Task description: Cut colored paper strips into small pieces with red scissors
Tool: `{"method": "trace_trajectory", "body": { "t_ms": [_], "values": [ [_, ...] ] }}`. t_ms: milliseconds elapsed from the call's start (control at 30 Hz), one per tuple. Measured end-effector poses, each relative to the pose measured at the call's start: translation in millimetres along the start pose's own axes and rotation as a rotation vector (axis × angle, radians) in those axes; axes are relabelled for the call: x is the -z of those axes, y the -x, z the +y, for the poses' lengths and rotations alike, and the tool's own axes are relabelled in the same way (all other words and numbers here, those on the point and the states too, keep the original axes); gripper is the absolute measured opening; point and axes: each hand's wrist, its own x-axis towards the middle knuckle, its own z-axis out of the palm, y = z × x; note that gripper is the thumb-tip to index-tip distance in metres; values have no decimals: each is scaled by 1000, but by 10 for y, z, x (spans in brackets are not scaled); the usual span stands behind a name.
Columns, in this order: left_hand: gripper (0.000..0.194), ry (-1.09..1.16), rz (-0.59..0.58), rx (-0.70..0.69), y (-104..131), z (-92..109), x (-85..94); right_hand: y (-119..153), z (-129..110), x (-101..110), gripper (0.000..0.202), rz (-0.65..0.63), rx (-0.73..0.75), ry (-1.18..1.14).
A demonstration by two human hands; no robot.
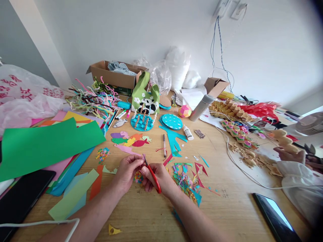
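My right hand (161,176) grips a pair of scissors (154,178) with red handles, their short blades pointing away from me. Close to the blade tips, my left hand (129,170) is closed in a pinch; whatever lies between its fingertips is too small to make out. Beneath and between the hands shows a little heap of coloured paper bits (138,177). Just beyond the left fingers lies a pink paper strip (127,149). Farther back are several coloured paper fish (130,138). To the right of my right hand spreads a pile of paper scraps (185,183).
Green paper sheets (50,144) and a dark tablet-like device (27,198) lie at left. Blue discs (172,121), a glue bottle (188,132) and a pen (165,145) lie ahead. A phone (275,216) and another person's hand (290,155) are at right, with a white cable (242,171).
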Motion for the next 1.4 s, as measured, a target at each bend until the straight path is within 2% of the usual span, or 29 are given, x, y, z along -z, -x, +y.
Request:
{"method": "trace_trajectory", "body": {
  "t_ms": [367,867,1400],
  "values": [
    [14,12,28,-20,-20,3,11,5,1,9,64,-20,-18,-9],
    [15,4,-24,0,-18,-7,19,31,-45,-5,59,2,-2,-35],
    [13,5,-23,-5,-12,-4,35,17,1,13,54,-19,6,-40]
  ]
}}
